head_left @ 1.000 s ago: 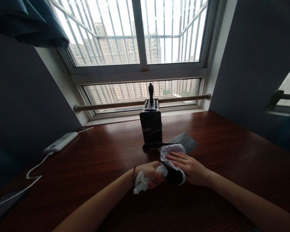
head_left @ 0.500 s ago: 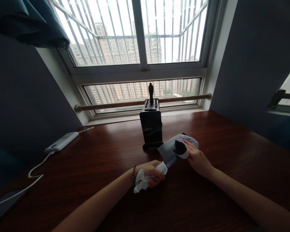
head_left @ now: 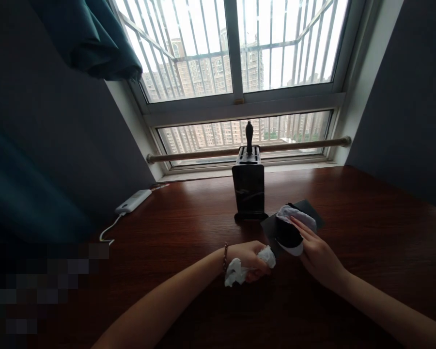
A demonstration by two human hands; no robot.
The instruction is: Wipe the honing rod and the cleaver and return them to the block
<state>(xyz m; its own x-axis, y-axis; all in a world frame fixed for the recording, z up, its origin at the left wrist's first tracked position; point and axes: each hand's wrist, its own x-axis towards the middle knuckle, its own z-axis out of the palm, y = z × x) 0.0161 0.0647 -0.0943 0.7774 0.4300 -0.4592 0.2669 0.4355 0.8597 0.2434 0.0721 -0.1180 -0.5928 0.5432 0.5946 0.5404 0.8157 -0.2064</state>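
My left hand [head_left: 250, 257] is closed around the handle end of a broad, flat grey blade, which looks like a cleaver [head_left: 270, 229]. Crumpled white tissue [head_left: 234, 272] sticks out on both sides of that fist, and the handle itself is hidden. Over the blade, my right hand [head_left: 321, 254] presses a bunched black-and-white cloth [head_left: 290, 235], fingers on top and thumb out of sight. The blade's far corner shows beyond the cloth. Just behind stands a black knife block [head_left: 249, 189], with one dark knife handle [head_left: 249, 136] rising from its top.
The brown wooden table [head_left: 189, 208] reaches to a barred window [head_left: 203, 87] with a horizontal rail [head_left: 203, 154]. At the left lies a white power strip [head_left: 133, 201] with its cord. A blue-green curtain [head_left: 98, 43] hangs at the upper left.
The camera view has swung left, so everything sits further right. My right hand and the cloth have slid back along the blade towards my left hand, baring more of the blade's far corner.
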